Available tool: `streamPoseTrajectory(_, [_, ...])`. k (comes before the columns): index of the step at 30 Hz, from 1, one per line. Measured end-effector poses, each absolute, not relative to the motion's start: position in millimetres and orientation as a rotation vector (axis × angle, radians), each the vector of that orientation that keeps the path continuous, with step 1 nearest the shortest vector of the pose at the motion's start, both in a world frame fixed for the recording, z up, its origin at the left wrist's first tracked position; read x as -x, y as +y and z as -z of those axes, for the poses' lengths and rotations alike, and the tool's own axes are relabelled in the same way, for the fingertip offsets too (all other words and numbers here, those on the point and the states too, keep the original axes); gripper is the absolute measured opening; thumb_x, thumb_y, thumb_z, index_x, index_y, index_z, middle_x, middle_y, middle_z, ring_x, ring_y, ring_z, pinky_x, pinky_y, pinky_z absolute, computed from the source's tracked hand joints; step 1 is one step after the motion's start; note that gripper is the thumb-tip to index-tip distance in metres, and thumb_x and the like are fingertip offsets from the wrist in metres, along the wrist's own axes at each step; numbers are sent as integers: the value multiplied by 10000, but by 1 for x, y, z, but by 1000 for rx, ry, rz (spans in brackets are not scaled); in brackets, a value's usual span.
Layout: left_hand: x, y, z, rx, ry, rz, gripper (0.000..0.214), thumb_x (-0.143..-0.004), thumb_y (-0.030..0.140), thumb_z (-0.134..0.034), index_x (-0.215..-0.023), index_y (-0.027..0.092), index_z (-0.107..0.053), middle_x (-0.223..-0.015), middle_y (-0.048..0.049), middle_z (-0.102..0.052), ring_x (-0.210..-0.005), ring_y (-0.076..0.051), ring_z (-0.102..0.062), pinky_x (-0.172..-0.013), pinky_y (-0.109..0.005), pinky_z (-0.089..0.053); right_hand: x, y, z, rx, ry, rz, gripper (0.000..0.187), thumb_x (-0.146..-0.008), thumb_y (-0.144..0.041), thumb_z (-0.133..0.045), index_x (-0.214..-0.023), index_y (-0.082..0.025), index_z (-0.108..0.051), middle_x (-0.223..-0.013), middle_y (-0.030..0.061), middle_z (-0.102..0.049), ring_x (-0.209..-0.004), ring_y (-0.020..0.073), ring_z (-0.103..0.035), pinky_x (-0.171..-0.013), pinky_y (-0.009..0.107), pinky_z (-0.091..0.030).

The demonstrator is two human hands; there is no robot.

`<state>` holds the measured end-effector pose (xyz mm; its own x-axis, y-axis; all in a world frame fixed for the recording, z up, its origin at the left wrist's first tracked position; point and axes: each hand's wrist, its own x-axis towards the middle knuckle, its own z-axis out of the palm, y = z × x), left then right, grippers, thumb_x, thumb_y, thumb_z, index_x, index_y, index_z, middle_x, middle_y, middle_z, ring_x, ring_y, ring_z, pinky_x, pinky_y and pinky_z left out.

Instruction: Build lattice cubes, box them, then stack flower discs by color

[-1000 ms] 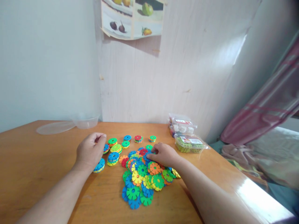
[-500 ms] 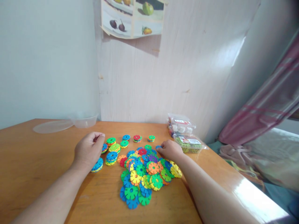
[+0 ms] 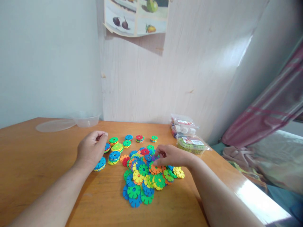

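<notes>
A loose pile of notched plastic snowflake discs (image 3: 143, 170) in several colours lies on the wooden table (image 3: 99, 201). My right hand (image 3: 171, 156) is over the pile's right side, thumb and forefinger apart near a purple disc and an orange disc (image 3: 156, 168). Nothing shows gripped between them. My left hand (image 3: 92, 148) is closed left of the pile; whatever its fingers hold is hidden. Beside it are short stacks of discs, including a blue-topped stack (image 3: 114, 157), a yellow-green-topped stack (image 3: 117, 147) and another blue-topped stack (image 3: 100, 164) partly behind the wrist.
Farther back stand a red-topped stack (image 3: 139, 138) and a green-topped stack (image 3: 154, 138). Clear plastic boxes (image 3: 193, 143) with contents sit at the back right. A clear bowl (image 3: 87, 120) and a flat translucent lid (image 3: 55, 125) lie at the back left, near the wall.
My right hand has moved left from the pile's far right edge to over its discs, and its thumb and forefinger have parted. My left hand stays closed in nearly the same place.
</notes>
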<state>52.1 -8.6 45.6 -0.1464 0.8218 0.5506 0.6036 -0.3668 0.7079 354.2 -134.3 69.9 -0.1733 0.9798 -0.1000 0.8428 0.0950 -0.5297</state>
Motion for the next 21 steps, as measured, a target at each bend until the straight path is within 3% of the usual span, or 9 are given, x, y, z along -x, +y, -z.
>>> streamPoseTrajectory(4, [-53, -9, -45, -1893, 1611, -1542, 281, -804, 466, -524, -794, 227, -672, -771, 5, -696, -770, -213, -644, -723, -305, -447, -354, -139, -75, 1752, -2236, -760, 585, -653, -579, -795, -1085, -217, -636, -939, -2, -652, -777, 142, -588, -602, 214, -417])
streamPoseTrajectory(15, [-53, -11, -48, -1896, 1634, -1515, 296, -814, 468, -518, -811, 219, -677, -777, 3, -701, -775, -205, -643, -720, -291, -442, -351, -138, -69, 1743, -2172, -616, 322, -750, -404, -725, -990, -194, -681, -803, -13, -648, -685, 125, -555, -555, 218, -378])
streamPoseTrajectory(21, [-51, -11, -49, -1931, 1664, -1439, 277, -829, 455, -522, -821, 222, -672, -768, 7, -694, -779, -199, -651, -688, -289, -429, -382, -115, -53, 1916, -1761, -148, 360, -793, -396, -660, -1071, -170, -692, -859, 39, -675, -756, 170, -596, -628, 258, -384])
